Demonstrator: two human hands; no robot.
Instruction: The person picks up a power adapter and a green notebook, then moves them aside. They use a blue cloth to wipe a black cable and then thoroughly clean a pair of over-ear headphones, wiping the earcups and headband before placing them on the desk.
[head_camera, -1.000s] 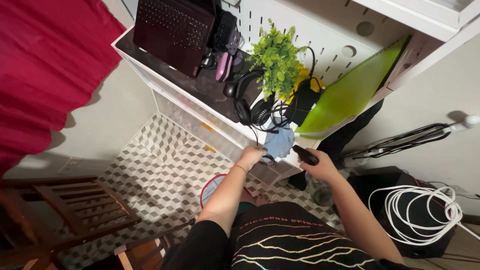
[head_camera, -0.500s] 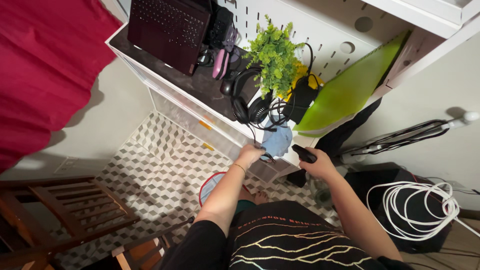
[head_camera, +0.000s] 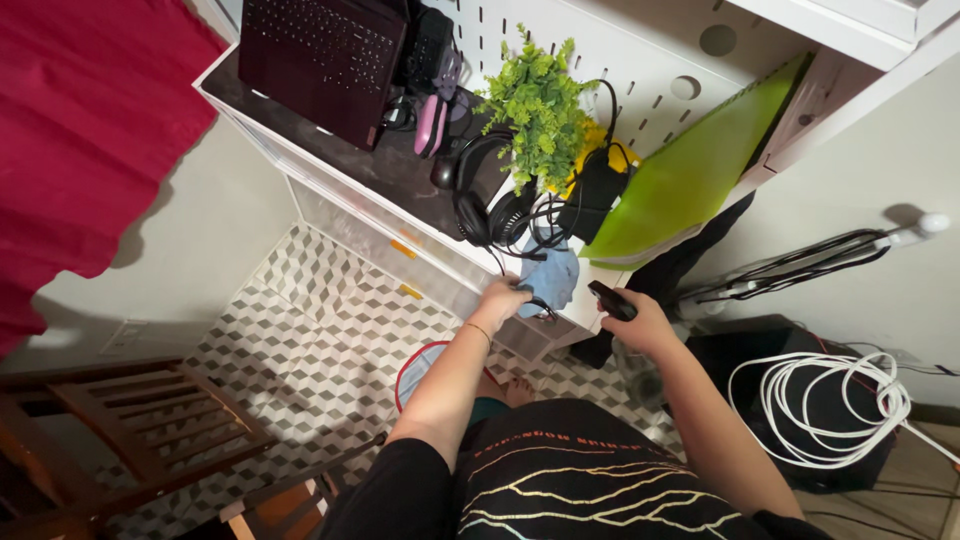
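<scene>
My left hand (head_camera: 503, 299) rests at the front edge of the white desk (head_camera: 300, 150), its fingers closed around a black cable (head_camera: 541, 306) beside a blue cloth (head_camera: 553, 275). My right hand (head_camera: 640, 322) holds a small black device (head_camera: 611, 300) just off the desk's corner. Behind the cloth lie black headphones (head_camera: 480, 205) with tangled cords, next to a green artificial plant (head_camera: 537, 105) and a black adapter (head_camera: 594, 195).
A dark laptop (head_camera: 322, 55) sits open at the desk's far left, with a pink case (head_camera: 431, 122) beside it. A green folder (head_camera: 700, 170) leans at the right. A coil of white cable (head_camera: 815, 405) lies on a black bag. A wooden chair (head_camera: 140, 425) and red curtain (head_camera: 80, 130) stand left.
The view has drifted so the desk sits slightly further left and up. Both hands stay at the desk's front edge, holding the same things.
</scene>
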